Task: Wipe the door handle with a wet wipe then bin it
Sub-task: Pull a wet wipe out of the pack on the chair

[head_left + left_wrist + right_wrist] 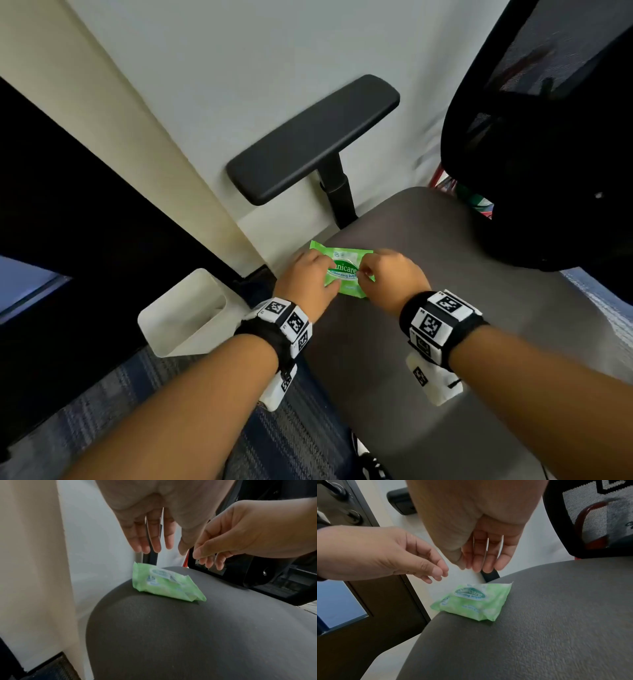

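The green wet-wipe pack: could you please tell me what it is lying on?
The green wet-wipe pack lies on the dark grey padded chair seat, at its corner, one end overhanging. Both hands hover above without touching. The seat beneath the pack is covered.

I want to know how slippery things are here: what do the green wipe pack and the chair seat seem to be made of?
Wipe pack: thin, soft plastic film, slightly glossy; it crinkles, has crimped flat ends and printed lettering. Chair seat: dark grey, matte, with a fine pebbled grain, probably faux leather or coated fabric over padding, though the wrist views cannot settle which. The pack lies at the seat's edge; both hands hover above it.
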A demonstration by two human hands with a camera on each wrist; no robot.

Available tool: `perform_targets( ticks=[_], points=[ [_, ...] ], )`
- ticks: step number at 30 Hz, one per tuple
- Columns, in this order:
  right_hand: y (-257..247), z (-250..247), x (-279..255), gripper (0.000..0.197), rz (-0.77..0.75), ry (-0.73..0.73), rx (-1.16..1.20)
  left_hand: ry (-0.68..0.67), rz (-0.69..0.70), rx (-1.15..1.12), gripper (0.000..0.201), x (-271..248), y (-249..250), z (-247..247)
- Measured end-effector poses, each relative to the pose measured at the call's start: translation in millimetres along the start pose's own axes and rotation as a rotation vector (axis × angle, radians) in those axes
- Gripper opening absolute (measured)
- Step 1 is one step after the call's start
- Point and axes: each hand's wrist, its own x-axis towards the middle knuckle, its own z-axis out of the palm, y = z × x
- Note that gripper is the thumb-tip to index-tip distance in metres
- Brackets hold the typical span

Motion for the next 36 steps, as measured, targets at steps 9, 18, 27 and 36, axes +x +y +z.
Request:
perform_targets(
  ticks=[9, 18, 27, 36],
  points=[
    [17.8, 29.3, 19.3, 0.033, 0.119, -0.083, 0.043, -0.006, 0.006, 0.066, 0.039, 16.7, -4.1, 34.6],
    [18.7, 42.8, 28.5, 0.021, 0.175, -0.119, 0.092, 0.028, -0.005, 0.107, 0.04, 20.5, -5.7, 47.5],
    [-0.9, 33.5, 29.1, 0.029, 0.276, -0.113, 0.354, 0.026, 0.031, 0.154, 0.042, 18.6, -2.3, 49.4],
    [6.9, 35.0, 30.1, 0.019, 0.136, 0.042, 0.425, 0.192, -0.003, -0.107, 0.012, 17.4, -9.7, 44.5]
  ],
)
